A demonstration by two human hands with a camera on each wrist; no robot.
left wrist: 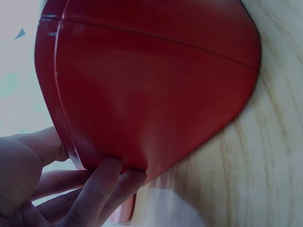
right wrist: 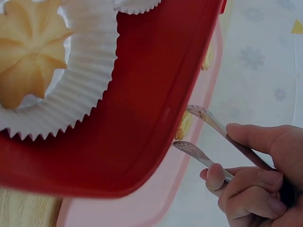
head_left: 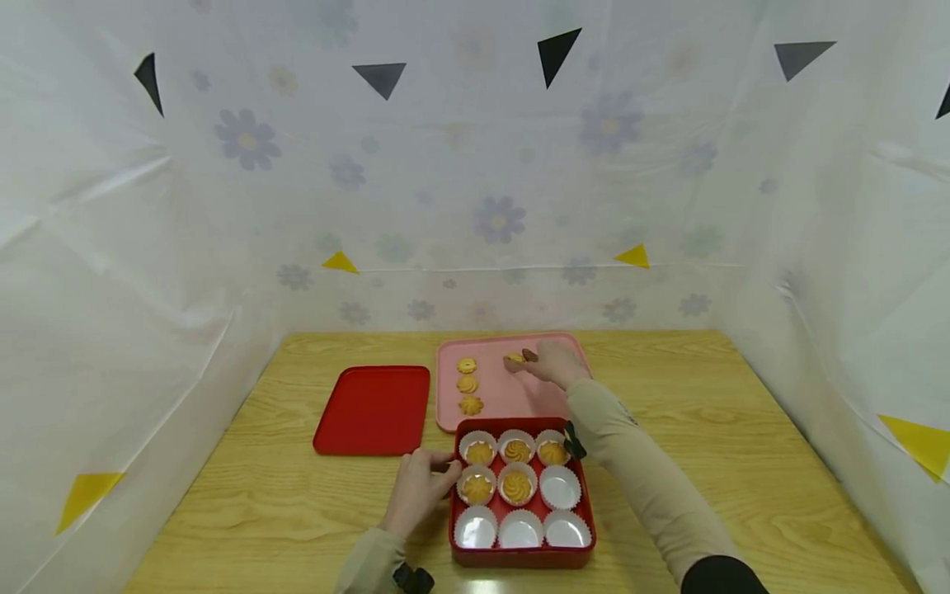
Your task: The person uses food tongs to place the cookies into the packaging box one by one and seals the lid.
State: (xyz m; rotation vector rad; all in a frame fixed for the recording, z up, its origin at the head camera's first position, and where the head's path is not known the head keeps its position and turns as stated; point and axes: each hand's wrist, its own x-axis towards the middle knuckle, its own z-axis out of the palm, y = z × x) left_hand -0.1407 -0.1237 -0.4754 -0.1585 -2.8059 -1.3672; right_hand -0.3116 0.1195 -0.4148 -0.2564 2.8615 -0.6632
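Note:
My right hand (head_left: 558,363) grips metal tongs (right wrist: 208,118) with perforated tips. Those tips stand on either side of a cookie (right wrist: 183,125) at the pink tray (head_left: 497,396); the near box wall partly hides it in the right wrist view. In front of the tray is a red box (head_left: 521,558) holding rows of white paper cups. Piped cookies sit in the back-row cups and in two middle-row cups, one being a swirl cookie (head_left: 516,487). The middle-right cup (head_left: 560,487) and the front row hold none. My left hand (head_left: 417,488) holds the box's left wall, thumb at the rim, fingers against the outside.
Three cookies line the pink tray's left side, among them a round swirl cookie (head_left: 467,384). A flat red lid-like tray (head_left: 374,410) lies to the left on the wooden table (head_left: 668,396). White patterned sheeting (head_left: 475,165) surrounds the table's back and sides.

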